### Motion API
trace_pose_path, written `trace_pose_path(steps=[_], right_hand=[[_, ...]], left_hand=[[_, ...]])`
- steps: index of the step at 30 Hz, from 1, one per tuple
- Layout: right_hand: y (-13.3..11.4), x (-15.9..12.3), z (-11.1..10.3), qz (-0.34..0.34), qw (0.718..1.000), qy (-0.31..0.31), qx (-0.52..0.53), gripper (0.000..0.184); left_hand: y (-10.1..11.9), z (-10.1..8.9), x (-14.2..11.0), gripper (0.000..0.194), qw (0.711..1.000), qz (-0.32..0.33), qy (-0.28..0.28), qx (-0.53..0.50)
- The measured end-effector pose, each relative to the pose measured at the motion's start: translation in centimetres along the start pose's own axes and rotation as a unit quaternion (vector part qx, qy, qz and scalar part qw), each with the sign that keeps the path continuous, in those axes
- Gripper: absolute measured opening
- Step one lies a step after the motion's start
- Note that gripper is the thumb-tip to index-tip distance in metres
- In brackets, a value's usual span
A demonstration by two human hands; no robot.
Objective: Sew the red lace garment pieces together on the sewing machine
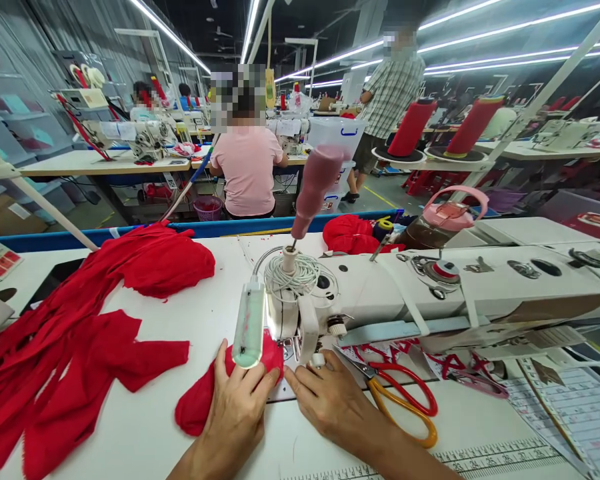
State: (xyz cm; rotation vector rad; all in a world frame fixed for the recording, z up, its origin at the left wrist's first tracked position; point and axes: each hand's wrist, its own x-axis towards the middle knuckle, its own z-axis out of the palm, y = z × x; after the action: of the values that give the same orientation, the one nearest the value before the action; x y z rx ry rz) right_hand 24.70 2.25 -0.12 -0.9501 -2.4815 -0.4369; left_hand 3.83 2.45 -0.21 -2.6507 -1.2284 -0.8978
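Observation:
My left hand [241, 401] is closed over a red fabric piece [200, 403] on the sewing machine bed, its fingers and thumb pressing the cloth left of the needle area. The fabric runs up to the sewing machine head [307, 327], where the presser foot is mostly hidden. My right hand [333, 400] lies low on the bed just right of the cloth, fingers stretched out, fingertips by the fabric edge; nothing shows in it. Scissors [403, 397] with red and orange handles lie beside my right hand. A small lamp [249, 323] hangs above my left fingers.
Red cut fabric [95, 360] is heaped at left. Behind the machine are a red bundle [350, 233] and a pink-lidded bottle [445, 220]. Thread cones [413, 127] stand at right. A printed ruler [500, 460] marks the front edge. People are at other stations.

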Motion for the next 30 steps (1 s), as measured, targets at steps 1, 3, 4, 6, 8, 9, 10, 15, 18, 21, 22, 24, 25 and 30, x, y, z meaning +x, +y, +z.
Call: trace_pose_path(steps=[1, 3, 4, 6, 8, 9, 10, 15, 18, 21, 22, 24, 25, 30], right_hand=[[0.0, 0.1, -0.1, 0.005, 1.0, 0.001, 0.0, 0.025], [0.0, 0.1, -0.2, 0.012, 1.0, -0.001, 0.006, 0.026], [0.0, 0.1, -0.2, 0.015, 1.0, -0.001, 0.011, 0.026], [0.0, 0.1, -0.2, 0.018, 1.0, 0.005, 0.022, 0.027], [0.1, 0.0, -0.1, 0.021, 0.999, 0.008, 0.036, 0.028], [0.2, 0.0, -0.1, 0.025, 0.999, 0.005, 0.046, 0.028], [0.3, -0.1, -0.2, 0.034, 0.998, 0.003, 0.06, 0.028], [0.3, 0.0, -0.5, 0.124, 0.984, 0.001, 0.129, 0.03], [0.0, 0.2, -0.5, 0.116, 0.985, -0.042, 0.124, 0.033], [-0.2, 0.5, -0.4, 0.075, 0.992, -0.055, 0.083, 0.033], [-0.2, 0.5, -0.4, 0.058, 0.994, -0.055, 0.069, 0.032], [-0.1, 0.6, -0.4, 0.035, 0.997, -0.05, 0.047, 0.031], [0.0, 0.6, -0.3, 0.031, 0.998, -0.044, 0.043, 0.031], [0.0, -0.1, 0.2, 0.043, 0.998, -0.008, 0.036, 0.04]], left_hand=[[0.0, 0.1, 0.0, 0.045, 1.0, 0.004, 0.003, 0.005], [-0.1, 0.2, -0.2, 0.047, 1.0, 0.009, 0.003, 0.013], [-0.2, 0.3, -0.2, 0.047, 1.0, 0.01, 0.002, 0.016], [-0.2, 0.3, -0.2, 0.048, 1.0, 0.014, -0.002, 0.021], [-0.2, 0.3, -0.1, 0.046, 0.999, 0.025, 0.0, 0.03], [-0.2, 0.2, 0.0, 0.043, 0.999, 0.035, 0.004, 0.037], [-0.1, 0.2, 0.1, 0.041, 0.998, 0.045, 0.01, 0.045], [0.2, 0.4, 0.4, 0.033, 0.993, 0.076, 0.045, 0.073], [-0.1, 0.3, 0.3, 0.031, 0.993, 0.09, 0.036, 0.071], [-0.6, -0.1, 0.1, 0.032, 0.995, 0.087, 0.002, 0.046], [-0.8, -0.3, 0.1, 0.033, 0.995, 0.089, -0.009, 0.043], [-1.0, -0.4, -0.1, 0.035, 0.994, 0.101, -0.017, 0.048], [-1.0, -0.4, -0.2, 0.034, 0.993, 0.109, -0.009, 0.052], [-0.8, 0.8, -0.9, 0.031, 0.994, 0.097, 0.04, 0.038]])
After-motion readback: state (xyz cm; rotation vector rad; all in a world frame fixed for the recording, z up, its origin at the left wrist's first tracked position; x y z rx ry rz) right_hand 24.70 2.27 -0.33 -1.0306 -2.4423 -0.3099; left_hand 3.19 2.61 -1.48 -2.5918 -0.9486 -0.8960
